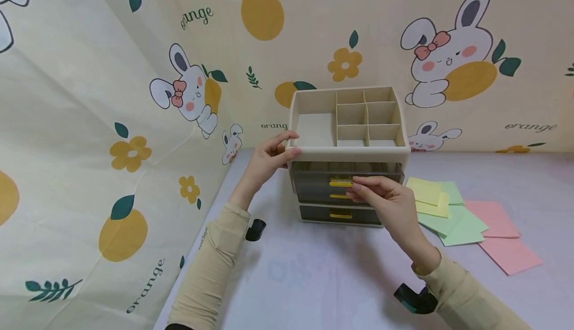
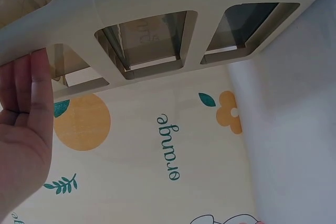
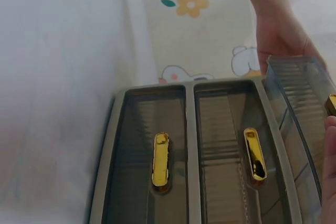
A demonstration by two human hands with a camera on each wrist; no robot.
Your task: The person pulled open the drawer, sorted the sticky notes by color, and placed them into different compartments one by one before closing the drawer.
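Note:
A cream desktop drawer organizer (image 1: 350,154) with dark translucent drawers and gold handles stands on the table. My left hand (image 1: 266,158) holds its upper left corner, thumb at the front and fingers at the side; in the left wrist view those fingers (image 2: 39,87) touch the frame's edge. My right hand (image 1: 390,203) pinches the gold handle (image 1: 341,183) of the top drawer (image 1: 309,180), which is pulled partly out. The right wrist view shows this clear drawer (image 3: 299,98) jutting forward, while the two lower drawers (image 3: 142,182) sit closed.
Yellow sticky notes (image 1: 423,190), green notes (image 1: 462,225) and pink notes (image 1: 508,255) lie to the right of the organizer. Its top tray (image 1: 316,125) has several compartments. A patterned cloth (image 1: 314,31) hangs behind and along the left.

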